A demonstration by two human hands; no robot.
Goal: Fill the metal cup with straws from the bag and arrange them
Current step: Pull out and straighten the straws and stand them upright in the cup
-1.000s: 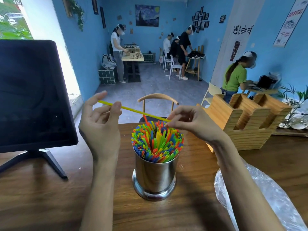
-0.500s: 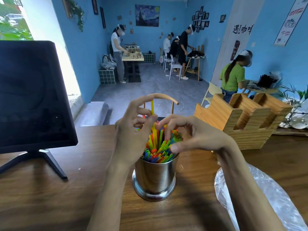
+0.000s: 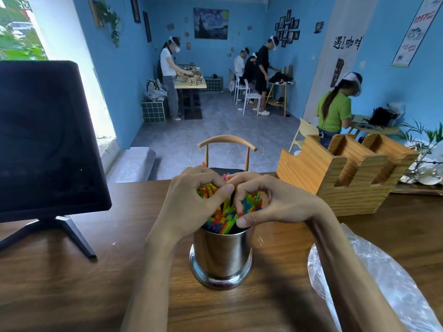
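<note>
A shiny metal cup [image 3: 221, 256] stands upright on the wooden table [image 3: 72, 283], packed with colourful straws [image 3: 225, 216]. My left hand [image 3: 189, 207] curls over the left side of the straw bundle, fingers bent round the straw tops. My right hand [image 3: 275, 202] curls over the right side, thumb at the cup's rim. The fingertips of both hands meet above the middle of the bundle. The clear plastic bag [image 3: 383, 283] lies flat at the right, partly under my right forearm.
A black monitor [image 3: 45, 137] on a stand fills the left of the table. A wooden slotted holder [image 3: 342, 178] sits at the back right. A wooden chair back [image 3: 226, 142] rises behind the table. Several people work at tables farther off.
The yellow straw held between both hands went down into the cup. Both hands then closed in over the straw bundle from either side.
</note>
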